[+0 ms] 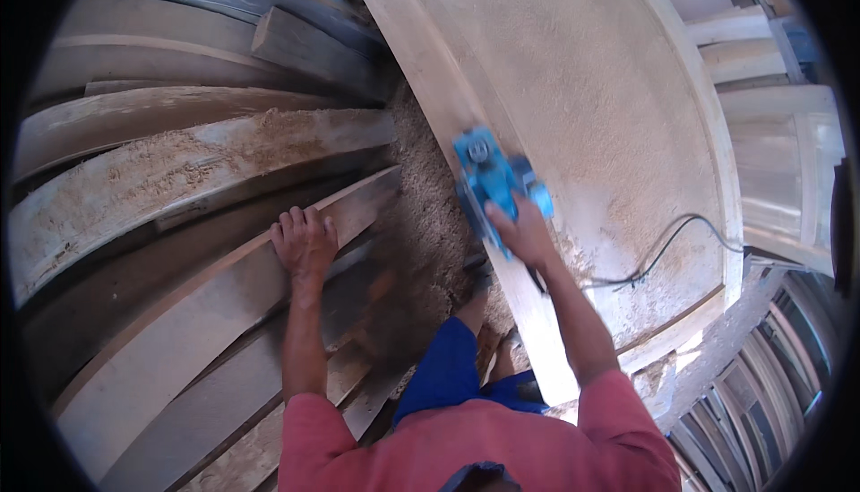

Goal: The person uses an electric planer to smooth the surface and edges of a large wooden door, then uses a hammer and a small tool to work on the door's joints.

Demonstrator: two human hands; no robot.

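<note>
Head-worn fisheye view, from above, facing down, fairly near

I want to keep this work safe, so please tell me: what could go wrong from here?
The right hand alone holds the blue power tool on the edge of the wooden panel, while the left hand rests on a board, so a sudden kick might be hard to control. The dark cable lies in a loose curve on the panel and might snag. Wood shavings lie on the ground near the legs and could make footing slippery.
</note>
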